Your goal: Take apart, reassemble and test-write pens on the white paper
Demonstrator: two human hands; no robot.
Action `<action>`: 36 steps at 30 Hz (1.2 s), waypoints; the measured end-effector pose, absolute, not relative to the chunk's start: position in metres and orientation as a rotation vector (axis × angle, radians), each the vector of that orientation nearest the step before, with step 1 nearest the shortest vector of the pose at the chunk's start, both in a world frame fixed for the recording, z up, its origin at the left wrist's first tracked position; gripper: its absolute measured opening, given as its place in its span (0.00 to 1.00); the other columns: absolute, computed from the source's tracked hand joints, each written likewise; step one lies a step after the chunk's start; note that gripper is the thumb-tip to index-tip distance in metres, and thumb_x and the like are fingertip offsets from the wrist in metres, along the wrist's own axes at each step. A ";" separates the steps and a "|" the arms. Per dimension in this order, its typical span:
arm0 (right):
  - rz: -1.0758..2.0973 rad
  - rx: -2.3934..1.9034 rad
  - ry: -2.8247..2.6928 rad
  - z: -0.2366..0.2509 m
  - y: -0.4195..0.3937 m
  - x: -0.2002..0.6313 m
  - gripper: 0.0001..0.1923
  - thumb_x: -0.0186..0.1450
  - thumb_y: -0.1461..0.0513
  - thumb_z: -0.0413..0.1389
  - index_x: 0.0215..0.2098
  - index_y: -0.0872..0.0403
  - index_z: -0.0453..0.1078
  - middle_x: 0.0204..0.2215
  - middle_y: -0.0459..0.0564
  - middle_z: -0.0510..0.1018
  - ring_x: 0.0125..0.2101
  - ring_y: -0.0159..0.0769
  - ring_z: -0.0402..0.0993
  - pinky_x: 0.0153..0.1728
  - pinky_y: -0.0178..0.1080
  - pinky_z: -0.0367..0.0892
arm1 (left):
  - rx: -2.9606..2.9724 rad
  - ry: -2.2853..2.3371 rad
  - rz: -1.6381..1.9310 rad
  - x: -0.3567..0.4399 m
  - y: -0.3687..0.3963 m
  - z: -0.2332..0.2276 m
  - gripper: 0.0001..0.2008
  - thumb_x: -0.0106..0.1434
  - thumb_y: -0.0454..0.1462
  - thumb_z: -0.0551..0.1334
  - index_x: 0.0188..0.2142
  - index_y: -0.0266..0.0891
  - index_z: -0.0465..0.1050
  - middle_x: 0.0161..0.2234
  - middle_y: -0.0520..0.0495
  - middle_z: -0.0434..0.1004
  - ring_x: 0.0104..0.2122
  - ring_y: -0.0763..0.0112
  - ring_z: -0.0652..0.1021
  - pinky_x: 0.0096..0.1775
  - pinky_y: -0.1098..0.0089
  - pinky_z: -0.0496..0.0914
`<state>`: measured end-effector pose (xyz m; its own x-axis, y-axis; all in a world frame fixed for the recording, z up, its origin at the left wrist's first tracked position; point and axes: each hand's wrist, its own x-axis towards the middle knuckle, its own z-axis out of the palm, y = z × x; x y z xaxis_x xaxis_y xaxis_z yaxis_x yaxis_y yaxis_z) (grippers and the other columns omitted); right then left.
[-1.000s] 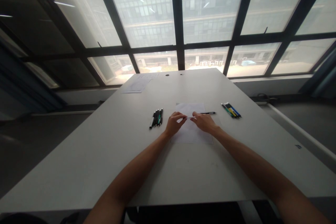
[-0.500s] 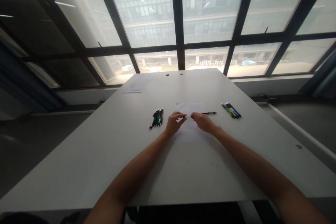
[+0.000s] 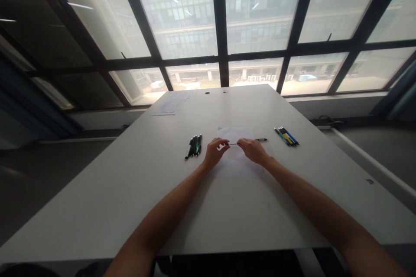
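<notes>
**Two hands on a thin rod and pen, centre of the white table**

Nearest the camera, two bare forearms rise from the bottom edge of the frame and converge toward the centre. The long white rectangular table (image 3: 107, 199) runs away from the viewer; its near edge crosses the lower frame, with dark floor showing beyond its left and right edges. The lower half of the tabletop carries only the arms.

At frame centre the left hand (image 3: 214, 152) has its fingertips pinched narrow on the left end of a thin dark rod (image 3: 233, 143). The right hand (image 3: 254, 150) is curled closed around a slim black pen (image 3: 261, 140), whose free end sticks out toward the right of the frame. Rod and pen lie on one line, long axis left to right across the picture, nearly level. Whether they are joined is hidden by the right hand. Both are held just above a white sheet of paper (image 3: 235, 133), which lies flat beneath the hands.

Left of the hands, near but apart, lies a row of dark pens with one green (image 3: 193, 146), their long axes pointing away from the viewer. To the right lies a second cluster of blue, yellow and green pens (image 3: 286, 136), angled toward upper left.

Farther off, upper left on the table, rest loose white papers (image 3: 169, 104). Beyond the far edge stands a large black-framed window wall (image 3: 221, 30).
</notes>
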<state>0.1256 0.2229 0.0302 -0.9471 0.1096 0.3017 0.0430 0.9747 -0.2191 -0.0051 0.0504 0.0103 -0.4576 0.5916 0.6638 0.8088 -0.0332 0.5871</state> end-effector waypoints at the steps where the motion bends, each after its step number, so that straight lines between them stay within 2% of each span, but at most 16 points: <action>1: 0.300 -0.105 -2.803 0.030 0.223 0.126 0.14 0.74 0.59 0.43 0.45 0.52 0.70 0.41 0.52 0.79 0.41 0.35 0.75 0.39 0.33 0.61 | -1.510 -2.022 -1.483 -0.005 0.050 0.010 0.08 0.60 0.38 0.67 0.39 0.41 0.77 0.34 0.47 0.78 0.32 0.70 0.75 0.31 0.70 0.69; 8: 0.283 -0.050 -2.806 0.030 0.222 0.125 0.14 0.74 0.60 0.44 0.46 0.52 0.71 0.41 0.51 0.79 0.41 0.35 0.75 0.40 0.33 0.61 | -1.517 -2.020 -1.438 -0.006 0.051 0.009 0.08 0.59 0.36 0.68 0.40 0.41 0.77 0.33 0.48 0.78 0.32 0.71 0.75 0.30 0.71 0.68; 19: 0.233 -0.029 -2.838 0.032 0.220 0.126 0.14 0.74 0.60 0.44 0.45 0.52 0.72 0.39 0.52 0.79 0.40 0.35 0.75 0.40 0.33 0.61 | -1.575 -2.059 -1.323 -0.006 0.051 0.009 0.05 0.60 0.37 0.68 0.37 0.41 0.78 0.31 0.48 0.77 0.32 0.69 0.75 0.30 0.70 0.70; 29: 0.299 0.042 -2.775 0.023 0.221 0.122 0.12 0.73 0.62 0.47 0.43 0.53 0.73 0.37 0.52 0.79 0.39 0.35 0.76 0.40 0.34 0.62 | -1.596 -2.081 -1.301 -0.007 0.053 0.005 0.05 0.61 0.39 0.67 0.36 0.41 0.79 0.27 0.49 0.76 0.28 0.71 0.73 0.33 0.69 0.69; 36: 0.387 0.078 -2.716 0.016 0.223 0.119 0.11 0.72 0.62 0.48 0.42 0.54 0.72 0.37 0.51 0.80 0.37 0.35 0.76 0.39 0.34 0.63 | -1.649 -2.056 -1.293 -0.006 0.054 0.007 0.04 0.62 0.36 0.65 0.36 0.41 0.80 0.30 0.47 0.78 0.32 0.69 0.75 0.37 0.68 0.70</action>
<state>0.1193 0.2227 0.0163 -0.9206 0.0002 0.3904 -0.1088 0.9603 -0.2570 -0.0056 0.0543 0.0071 -0.3546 0.6886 0.6325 0.8684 -0.0081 0.4958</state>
